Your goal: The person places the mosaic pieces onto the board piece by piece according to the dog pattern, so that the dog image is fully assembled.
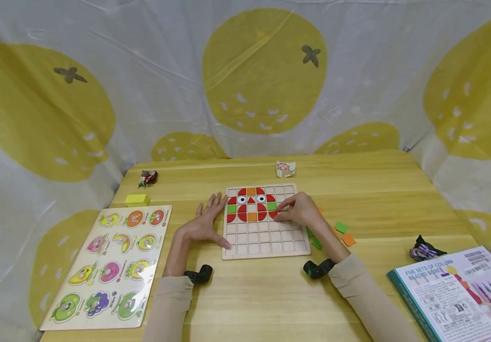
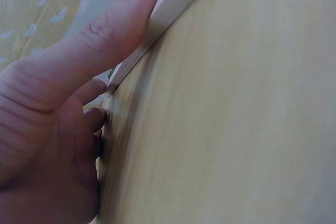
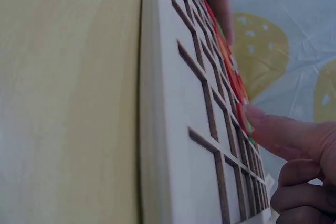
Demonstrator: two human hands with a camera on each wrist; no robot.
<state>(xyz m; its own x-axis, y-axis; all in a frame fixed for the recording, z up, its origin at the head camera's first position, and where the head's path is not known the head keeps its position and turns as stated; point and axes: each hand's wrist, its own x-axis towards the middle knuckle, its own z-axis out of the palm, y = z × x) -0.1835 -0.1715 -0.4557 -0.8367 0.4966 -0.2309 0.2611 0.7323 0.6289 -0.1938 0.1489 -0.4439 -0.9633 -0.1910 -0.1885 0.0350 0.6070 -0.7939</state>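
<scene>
At the centre of the frame, a square board of pale, smooth wood (image 1: 265, 236), cut into a raised grid of shallow square cells, is laid flat on the yellowish wood-grain table (image 1: 254, 304). Its upper cells are filled with thin, flat tiles: red tiles with rounded corners (image 1: 242, 215), orange square tiles (image 1: 251, 191), green square tiles (image 1: 231, 209) and white tiles printed with eyes (image 1: 242, 200). Loose green (image 1: 341, 227) and orange (image 1: 348, 240) squares are scattered right of the board. A glossy panel printed with fruit (image 1: 95, 324) is seen at lower left, and a printed cardboard box (image 1: 450, 294) at lower right.

The left hand (image 1: 204, 225) is spread wide along the board's left edge, its thumb rested on the lower-left corner; nothing is gripped by it. The right hand (image 1: 300, 210) is angled in from the right, and a small red tile (image 1: 273, 215) at the pattern's lower-right edge is pinched between its thumb and index finger, the other fingers being curled.
</scene>
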